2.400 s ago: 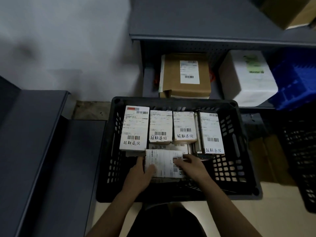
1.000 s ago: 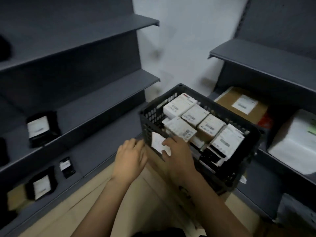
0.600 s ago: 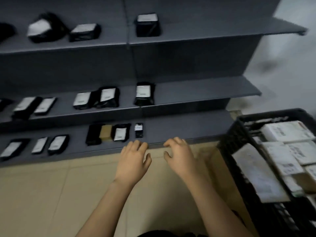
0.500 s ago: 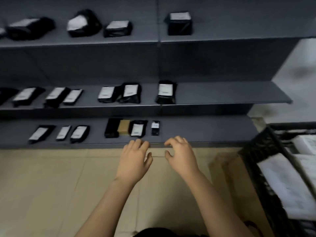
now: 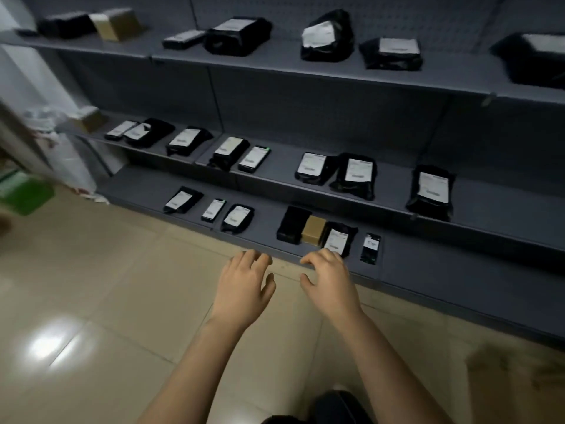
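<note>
Bottom shelf (image 5: 443, 270), low, straight ahead. Labelled black packet (image 5: 337, 240) lies flat near its front edge, long axis running away from me, just past my right hand (image 5: 331, 284). Left hand (image 5: 244, 286) further off, over the floor (image 5: 122, 286). Fingers (image 5: 328, 259) of both loosely spread, holding nothing

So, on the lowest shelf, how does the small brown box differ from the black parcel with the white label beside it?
The brown box is tan cardboard; the black parcel is dark wrap. The black parcel shows a white label on top; the brown box shows none. The brown box has straight edges; the black parcel looks soft. Both lie side by side on the lowest shelf, beyond the empty right hand.
</note>
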A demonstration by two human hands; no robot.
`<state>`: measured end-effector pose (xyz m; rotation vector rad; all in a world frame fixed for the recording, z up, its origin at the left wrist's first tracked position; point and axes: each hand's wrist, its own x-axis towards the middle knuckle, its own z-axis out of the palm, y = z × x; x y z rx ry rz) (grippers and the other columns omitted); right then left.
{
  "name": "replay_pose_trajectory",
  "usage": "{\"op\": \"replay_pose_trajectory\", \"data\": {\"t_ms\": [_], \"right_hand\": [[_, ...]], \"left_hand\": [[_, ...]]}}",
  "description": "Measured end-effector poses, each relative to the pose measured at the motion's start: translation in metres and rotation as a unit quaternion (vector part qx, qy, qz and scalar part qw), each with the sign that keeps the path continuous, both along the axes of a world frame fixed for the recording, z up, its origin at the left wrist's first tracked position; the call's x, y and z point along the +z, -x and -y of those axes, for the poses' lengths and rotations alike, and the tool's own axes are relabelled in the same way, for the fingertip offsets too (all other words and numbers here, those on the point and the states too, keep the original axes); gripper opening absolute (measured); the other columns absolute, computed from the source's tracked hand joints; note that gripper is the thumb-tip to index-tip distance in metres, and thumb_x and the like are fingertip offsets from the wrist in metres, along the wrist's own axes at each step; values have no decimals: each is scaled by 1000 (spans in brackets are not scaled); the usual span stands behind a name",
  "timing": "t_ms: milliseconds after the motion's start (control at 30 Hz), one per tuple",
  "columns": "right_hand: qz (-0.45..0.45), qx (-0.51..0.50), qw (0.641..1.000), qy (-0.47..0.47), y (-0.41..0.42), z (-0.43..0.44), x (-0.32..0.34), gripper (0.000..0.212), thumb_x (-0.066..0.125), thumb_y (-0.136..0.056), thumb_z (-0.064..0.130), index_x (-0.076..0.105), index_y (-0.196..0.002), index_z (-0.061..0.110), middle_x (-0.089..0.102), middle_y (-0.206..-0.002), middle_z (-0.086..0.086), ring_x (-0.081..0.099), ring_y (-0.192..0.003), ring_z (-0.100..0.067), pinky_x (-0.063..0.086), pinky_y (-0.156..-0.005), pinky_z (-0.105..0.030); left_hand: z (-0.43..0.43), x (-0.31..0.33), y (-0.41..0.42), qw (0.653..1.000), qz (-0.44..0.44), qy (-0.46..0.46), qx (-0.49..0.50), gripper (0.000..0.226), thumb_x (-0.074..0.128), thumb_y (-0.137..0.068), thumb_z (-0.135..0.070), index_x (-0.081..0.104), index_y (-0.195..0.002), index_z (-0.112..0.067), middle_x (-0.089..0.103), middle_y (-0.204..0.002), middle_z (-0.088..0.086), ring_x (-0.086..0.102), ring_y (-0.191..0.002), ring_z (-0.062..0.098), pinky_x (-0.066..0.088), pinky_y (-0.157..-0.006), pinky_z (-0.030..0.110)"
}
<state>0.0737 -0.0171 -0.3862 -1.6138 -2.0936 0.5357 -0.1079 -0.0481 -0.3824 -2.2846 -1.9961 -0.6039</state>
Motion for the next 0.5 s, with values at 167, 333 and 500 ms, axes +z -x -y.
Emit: {"op": "replay_pose_trajectory", "data": {"t_ms": [167, 333, 500], "right_hand": [[4, 37, 999, 2, 44, -51, -12, 24, 64, -87, 17, 63, -110, 19, 57, -112, 3, 49, -112, -18, 39, -96, -30], [-13, 46, 999, -7, 79, -129, -19, 23, 67, -84, 13, 64, -106, 16, 59, -107, -2, 53, -106, -23, 46, -91, -38], [-13, 48, 999, -3, 103, -193, -24, 22, 67, -84, 14, 64, -105, 16, 59, -107, -1, 52, -106, -22, 47, -90, -38]], "left_hand": [[-36, -11, 40, 999, 12, 10, 42, 18, 57, -80, -28, 63, -93, -18, 58, -86, -2, 57, -78, 22, 46, -69, 34], [-96, -22, 66, 997, 12, 53, 60, 19, 65, -80, -26, 63, -96, -18, 59, -90, -1, 58, -83, 25, 47, -72, 36], [-163, -19, 86, 996, 14, 60, 65, 18, 63, -81, -27, 62, -97, -18, 59, -90, -1, 58, -82, 25, 47, -72, 36]]}}
